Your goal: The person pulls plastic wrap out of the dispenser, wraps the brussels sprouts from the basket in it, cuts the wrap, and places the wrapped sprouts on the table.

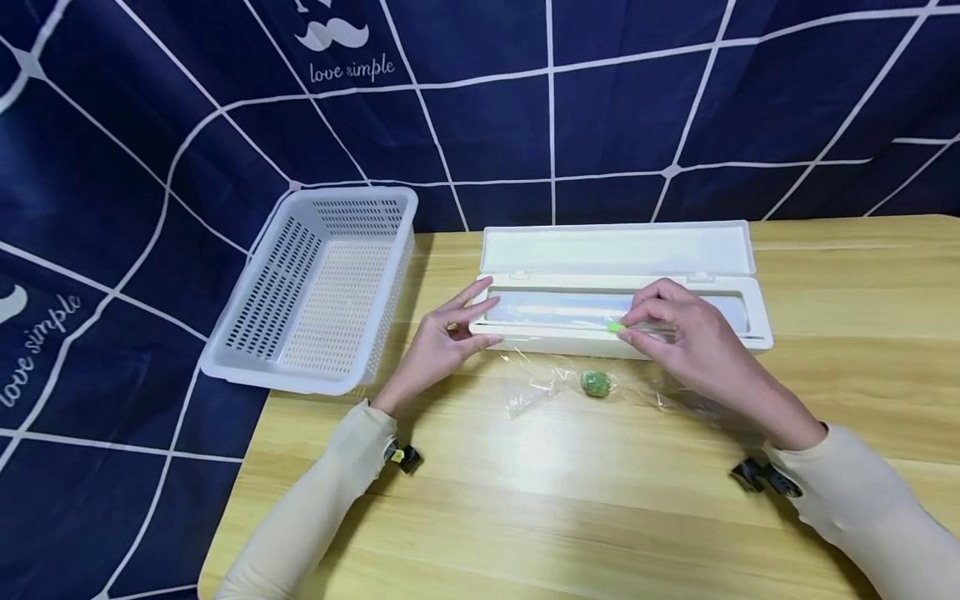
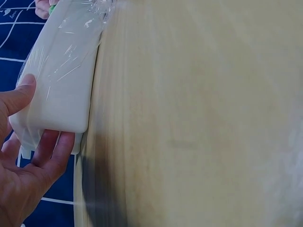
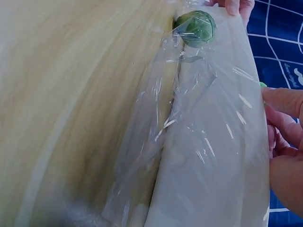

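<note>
A long white cling film dispenser (image 1: 759, 321) lies on the table with its lid (image 1: 615, 250) flipped back and a film roll (image 1: 540, 308) inside. My left hand (image 1: 442, 333) holds its left end, thumb on the front side and fingers around the end. My right hand (image 1: 686, 333) pinches a small bright green slider (image 1: 615, 327) on the dispenser's front edge. Clear film (image 3: 156, 123) hangs over the front onto the table. On that film sits a small round green vegetable (image 1: 596, 383), like a Brussels sprout, its pale veins visible in the right wrist view.
A white perforated plastic basket (image 1: 382, 321) stands at the table's left side. Behind the wooden table (image 1: 525, 517) hangs a dark blue cloth (image 1: 615, 125) with white lines, which also covers the left side.
</note>
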